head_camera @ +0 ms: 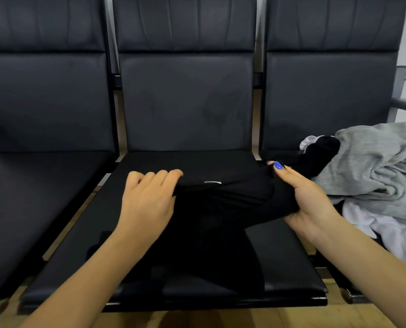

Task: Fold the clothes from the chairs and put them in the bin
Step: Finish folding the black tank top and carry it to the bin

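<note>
Folding is under way on one black garment (221, 204), held over the middle chair (187, 102) of three. Left hand (147, 200) and right hand (308, 197) each grip one end with curled fingers. Next move, by judgement: spread it flat on the seat. Heap of clothes (382, 166) waits on the right chair; no bin in view.

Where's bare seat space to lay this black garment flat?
The left seat is bare. The middle seat is open beside the black garment. The right seat is crowded with grey clothing and white clothing.
</note>
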Demonstrator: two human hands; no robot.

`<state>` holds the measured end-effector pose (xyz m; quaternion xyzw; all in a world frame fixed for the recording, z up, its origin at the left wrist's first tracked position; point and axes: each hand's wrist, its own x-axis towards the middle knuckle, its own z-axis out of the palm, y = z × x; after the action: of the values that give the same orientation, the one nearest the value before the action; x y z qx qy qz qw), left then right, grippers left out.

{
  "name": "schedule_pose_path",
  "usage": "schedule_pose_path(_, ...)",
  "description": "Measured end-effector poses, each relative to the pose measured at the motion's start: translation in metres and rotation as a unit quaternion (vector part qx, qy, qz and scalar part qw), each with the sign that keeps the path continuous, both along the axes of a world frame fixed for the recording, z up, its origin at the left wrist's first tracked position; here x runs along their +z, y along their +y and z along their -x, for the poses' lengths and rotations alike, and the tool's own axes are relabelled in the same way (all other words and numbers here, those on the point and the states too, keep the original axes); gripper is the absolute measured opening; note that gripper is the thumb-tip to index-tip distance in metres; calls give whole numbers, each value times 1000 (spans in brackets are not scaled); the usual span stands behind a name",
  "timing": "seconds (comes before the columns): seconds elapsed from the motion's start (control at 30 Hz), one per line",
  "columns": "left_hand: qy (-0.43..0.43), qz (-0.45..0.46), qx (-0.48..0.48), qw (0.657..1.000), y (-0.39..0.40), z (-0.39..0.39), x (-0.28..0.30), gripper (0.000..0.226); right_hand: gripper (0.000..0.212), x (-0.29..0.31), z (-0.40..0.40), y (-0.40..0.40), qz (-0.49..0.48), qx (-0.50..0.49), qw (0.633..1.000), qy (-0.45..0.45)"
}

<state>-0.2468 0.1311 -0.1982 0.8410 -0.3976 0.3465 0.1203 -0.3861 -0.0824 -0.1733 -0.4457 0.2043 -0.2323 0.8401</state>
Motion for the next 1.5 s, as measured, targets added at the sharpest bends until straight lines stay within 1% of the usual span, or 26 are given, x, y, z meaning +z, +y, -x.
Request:
schedule_pose_path(0.13, 6, 14, 29, 999, 1, -5, 0, 45, 14, -4, 2, -10, 7, -37, 999, 22)
schedule_pose_path(0.23, 6, 40, 12, 999, 3, -5, -2, 43, 13, -12, 7, -21, 3, -72, 996, 46)
schedule_pose_path(0.27, 22, 51, -4, 998, 3, -2, -1, 41, 12, -13, 8, -24, -2, -84, 995, 49)
schedule_pose_path(0.3, 63, 73, -17, 995, 2, 3, 1, 39, 11, -15, 8, -26, -7, -100, 993, 54)
schedule_pose_path(0.33, 135, 110, -30, 984, 2, 7, 4, 36, 11, -16, 9, -28, -8, -116, 991, 60)
schedule_pose_path(0.37, 225, 163, -36, 960, 2, 11, 7, 32, 9, -17, 9, -30, -7, -128, 990, 64)
schedule_pose_path(0.4, 324, 214, -42, 921, 3, 13, 9, 28, 10, -19, 9, -32, -5, -139, 988, 66)
schedule_pose_path(0.43, 413, 251, -53, 874, 3, 14, 9, 24, 12, -20, 9, -33, -4, -147, 987, 66)
schedule_pose_path(0.47, 477, 278, -73, 831, 3, 15, 7, 23, 13, -21, 10, -34, -4, -153, 986, 66)
schedule_pose_path(0.5, 524, 296, -100, 793, 5, 14, 6, 22, 15, -23, 10, -34, -4, -158, 985, 68)
schedule_pose_path(0.53, 560, 302, -125, 761, 6, 15, 6, 22, 15, -24, 10, -34, -2, -163, 984, 72)
schedule_pose_path(0.57, 589, 295, -145, 738, 8, 16, 6, 22, 13, -24, 10, -34, 0, -167, 983, 75)
schedule_pose_path(0.6, 609, 277, -157, 726, 11, 17, 6, 22, 12, -24, 10, -34, 1, -169, 983, 77)
schedule_pose_path(0.67, 640, 220, -165, 718, 17, 17, 7, 23, 11, -24, 10, -34, -3, -173, 982, 76)
schedule_pose_path(0.73, 671, 176, -165, 701, 23, 17, 9, 35, 14, -24, 10, -34, -4, -176, 981, 81)
schedule_pose_path(0.8, 709, 171, -161, 665, 27, 18, 10, 44, 14, -24, 11, -34, -1, -168, 982, 84)
schedule_pose_path(0.87, 744, 205, -154, 617, 29, 20, 13, 35, 11, -25, 11, -31, 10, -144, 986, 84)
schedule_pose_path(0.93, 772, 228, -158, 573, 31, 19, 13, 30, 12, -25, 10, -28, 40, -117, 989, 85)
schedule_pose_path(1.03, 801, 235, -206, 510, 34, 16, 10, 41, 18, -24, 9, -24, 81, -76, 991, 74)
schedule_pose_path(1.13, 813, 226, -256, 471, 34, 16, 8, 52, 16, -21, 9, -22, 99, -32, 993, 65)
schedule_pose_path(1.2, 809, 245, -260, 467, 32, 18, 8, 49, 16, -21, 9, -23, 108, -15, 992, 71)
schedule_pose_path(1.27, 796, 266, -262, 476, 30, 22, 11, 44, 16, -19, 9, -24, 121, -9, 990, 77)
schedule_pose_path(1.3, 790, 282, -265, 475, 29, 24, 16, 43, 16, -18, 9, -25, 125, -10, 989, 77)
schedule_pose_path(1.4, 762, 353, -295, 457, 29, 22, 36, 35, 16, -2, 13, -27, 136, -15, 989, 49)
schedule_pose_path(1.5, 712, 426, -366, 422, 30, 17, 74, 34, 17, 29, 23, -22, 135, -6, 990, -28)
